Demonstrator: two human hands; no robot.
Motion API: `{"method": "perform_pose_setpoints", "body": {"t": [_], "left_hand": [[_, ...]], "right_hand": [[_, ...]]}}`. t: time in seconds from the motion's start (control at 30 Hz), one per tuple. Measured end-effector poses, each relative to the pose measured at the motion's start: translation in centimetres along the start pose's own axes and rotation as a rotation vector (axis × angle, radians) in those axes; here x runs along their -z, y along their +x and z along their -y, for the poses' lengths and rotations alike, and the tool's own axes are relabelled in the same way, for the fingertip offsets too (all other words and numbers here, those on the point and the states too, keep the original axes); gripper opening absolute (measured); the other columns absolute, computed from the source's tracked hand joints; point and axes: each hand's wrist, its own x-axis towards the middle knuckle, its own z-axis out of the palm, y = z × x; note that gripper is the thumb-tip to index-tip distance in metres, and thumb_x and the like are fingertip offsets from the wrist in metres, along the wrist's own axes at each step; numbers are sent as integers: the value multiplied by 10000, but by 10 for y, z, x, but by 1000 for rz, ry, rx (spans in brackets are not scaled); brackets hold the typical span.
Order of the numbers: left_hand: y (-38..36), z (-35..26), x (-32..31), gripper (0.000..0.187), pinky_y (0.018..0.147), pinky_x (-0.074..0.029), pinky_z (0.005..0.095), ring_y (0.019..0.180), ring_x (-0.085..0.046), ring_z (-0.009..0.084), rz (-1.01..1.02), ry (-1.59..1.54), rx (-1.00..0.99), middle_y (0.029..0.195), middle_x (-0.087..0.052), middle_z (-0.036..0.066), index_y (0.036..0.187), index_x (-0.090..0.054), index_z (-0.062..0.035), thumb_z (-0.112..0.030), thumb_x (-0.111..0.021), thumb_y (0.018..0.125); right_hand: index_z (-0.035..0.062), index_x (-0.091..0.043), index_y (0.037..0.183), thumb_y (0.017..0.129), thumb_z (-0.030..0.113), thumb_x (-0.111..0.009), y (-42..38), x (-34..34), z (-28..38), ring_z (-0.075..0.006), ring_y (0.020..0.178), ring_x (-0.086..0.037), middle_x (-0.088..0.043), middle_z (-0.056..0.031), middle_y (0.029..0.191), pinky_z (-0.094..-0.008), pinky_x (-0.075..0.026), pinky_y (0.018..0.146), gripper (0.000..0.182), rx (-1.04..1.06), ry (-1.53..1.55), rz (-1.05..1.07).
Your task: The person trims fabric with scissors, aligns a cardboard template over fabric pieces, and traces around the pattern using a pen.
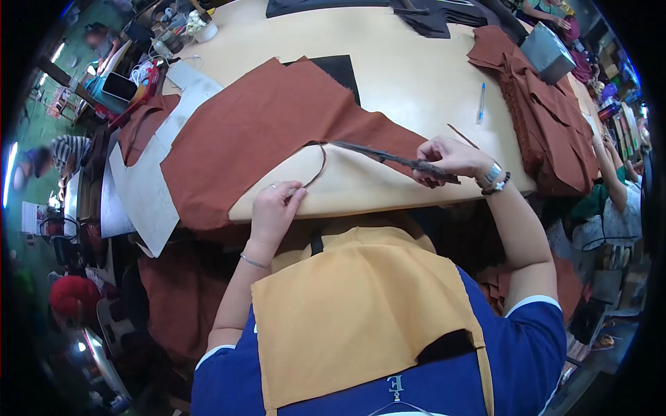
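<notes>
A large rust-brown fabric piece (pixel 257 132) lies flat on the pale table (pixel 409 69). My right hand (pixel 447 158) is closed around the dark handles of a pair of scissors (pixel 378 152). The blades point left, and their tips are at the fabric's near edge. From that spot a thin brown strip (pixel 322 166) curves down, partly separate from the piece. My left hand (pixel 276 211) pinches the strip's lower end between thumb and fingers, close to the table's front edge. Another short brown sliver (pixel 463 136) lies just beyond my right hand.
White pattern sheets (pixel 149 197) lie to the left, near a red tray (pixel 149 87). A blue pen (pixel 481 104) rests at the right. Beside it are stacked brown pieces (pixel 548 125) with a metal block (pixel 547 55) on top. Dark fabric (pixel 340 73) shows behind. Other people sit around.
</notes>
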Motion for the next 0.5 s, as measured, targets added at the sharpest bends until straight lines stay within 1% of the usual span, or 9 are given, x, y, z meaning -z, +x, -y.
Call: {"method": "perform_pose_setpoints", "body": {"t": [0.1, 0.13, 0.23, 0.27, 0.37, 0.5], "left_hand": [[-6, 6, -1, 138, 632, -475, 382, 671, -609, 280, -43, 71, -74, 771, -654, 117, 902, -670, -39, -172, -671, 865], [-8, 6, -1, 130, 641, -472, 384, 674, -608, 284, -53, 84, -79, 771, -653, 114, 894, -666, -42, -169, -668, 866], [-10, 7, -2, 113, 665, -465, 391, 685, -604, 295, -70, 111, -93, 769, -652, 106, 877, -654, -53, -165, -660, 870], [-9, 7, -2, 111, 672, -462, 393, 689, -604, 297, -69, 111, -92, 769, -651, 105, 874, -650, -55, -165, -659, 870], [-9, 7, -3, 107, 680, -457, 397, 694, -603, 301, -59, 118, -88, 767, -648, 103, 873, -643, -62, -168, -657, 872], [-10, 7, -3, 106, 676, -455, 399, 693, -601, 304, -52, 135, -74, 761, -645, 102, 863, -638, -62, -165, -656, 873]], "right_hand": [[-8, -624, 815, 847, 232, -726, 16, 8, 2, -102, 569, -609, -643, -59, 707, -220, -470, 457, 263, -28, -41, 61], [7, -626, 778, 834, 249, -740, 16, 7, 8, -97, 549, -598, -637, -46, 687, -214, -444, 444, 272, -26, -25, 39], [25, -624, 737, 825, 263, -747, 30, 15, 3, -85, 523, -582, -629, -31, 657, -215, -417, 431, 282, -8, -88, 40], [30, -652, 762, 820, 276, -748, 31, 16, 3, -69, 501, -565, -629, -16, 636, -212, -394, 417, 270, 17, -80, 37], [6, -650, 803, 833, 271, -741, 34, 19, 15, -84, 548, -594, -645, -36, 670, -207, -455, 486, 282, -19, -134, 73], [3, -647, 798, 814, 226, -754, 45, 29, 7, -86, 540, -598, -655, -39, 683, -209, -458, 477, 248, 23, -179, 77]]}}
